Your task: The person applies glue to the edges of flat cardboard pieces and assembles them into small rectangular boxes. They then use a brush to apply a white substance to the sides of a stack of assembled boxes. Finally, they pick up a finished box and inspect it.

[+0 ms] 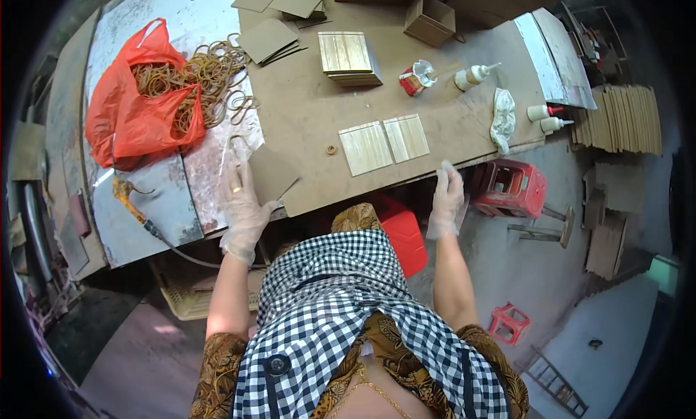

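Observation:
My left hand [245,209], in a thin clear glove with a ring beneath it, lies at the table's near edge. Its fingers are stretched and its thumb spread, beside a thin brown board [272,174] that it seems to touch. My right hand [446,200], gloved too, is raised near the front edge, fingers bent together; whatever is between them cannot be made out. Between the hands lie two pale wood-grained panels, a left panel [365,148] and a right panel [407,138], side by side with a narrow gap. A small brown ring [331,150] sits left of them.
A red plastic bag [138,100] spills rubber bands [217,71] at left, above a yellow-handled tool [129,200]. Farther back are stacked panels [344,53], an open box [429,22], a glue bottle [473,77] and a crumpled cloth [502,120]. A red stool [511,189] stands right.

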### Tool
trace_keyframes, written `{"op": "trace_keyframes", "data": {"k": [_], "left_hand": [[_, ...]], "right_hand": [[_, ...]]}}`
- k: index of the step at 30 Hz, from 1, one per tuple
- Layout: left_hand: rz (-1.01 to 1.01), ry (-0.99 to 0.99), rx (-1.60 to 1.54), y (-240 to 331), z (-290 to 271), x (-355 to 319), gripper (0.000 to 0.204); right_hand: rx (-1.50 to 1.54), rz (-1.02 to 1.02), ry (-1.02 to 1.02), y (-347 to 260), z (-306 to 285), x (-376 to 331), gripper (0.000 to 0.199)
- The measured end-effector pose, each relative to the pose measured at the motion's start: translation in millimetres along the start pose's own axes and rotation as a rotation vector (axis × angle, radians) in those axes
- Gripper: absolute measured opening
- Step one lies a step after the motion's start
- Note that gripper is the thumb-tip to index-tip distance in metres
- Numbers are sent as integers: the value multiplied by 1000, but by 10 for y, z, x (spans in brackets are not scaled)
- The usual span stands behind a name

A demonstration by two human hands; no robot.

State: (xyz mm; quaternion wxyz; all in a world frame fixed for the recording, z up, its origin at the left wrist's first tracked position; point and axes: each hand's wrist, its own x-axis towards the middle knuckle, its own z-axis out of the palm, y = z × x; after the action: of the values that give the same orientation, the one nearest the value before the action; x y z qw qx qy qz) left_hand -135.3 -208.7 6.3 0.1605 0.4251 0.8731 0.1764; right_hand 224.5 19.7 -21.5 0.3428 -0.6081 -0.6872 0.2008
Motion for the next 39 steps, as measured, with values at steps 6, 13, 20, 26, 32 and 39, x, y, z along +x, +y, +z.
{"op": "trace_keyframes", "data": {"k": [6, 13, 20, 26, 32, 39], "left_hand": [[106, 225, -268, -128, 10, 0, 66], [-30, 305, -876, 253, -257, 125, 14], [258, 690, -830, 1227, 573, 503, 20], [533, 534, -426, 1932, 569, 653, 16], [706, 438, -101, 2340, 559, 518, 22], [837, 431, -137, 2372, 864, 363, 26]], "right_hand": [[-307, -3, 30, 648, 593, 821, 24], [-332, -259, 29, 574, 567, 798, 18], [284, -292, -133, 1100, 473, 725, 23], [783, -211, -201, 949, 399, 726, 28], [888, -261, -355, 566, 189, 955, 43], [541, -1011, -756, -68, 274, 1252, 42]]}}
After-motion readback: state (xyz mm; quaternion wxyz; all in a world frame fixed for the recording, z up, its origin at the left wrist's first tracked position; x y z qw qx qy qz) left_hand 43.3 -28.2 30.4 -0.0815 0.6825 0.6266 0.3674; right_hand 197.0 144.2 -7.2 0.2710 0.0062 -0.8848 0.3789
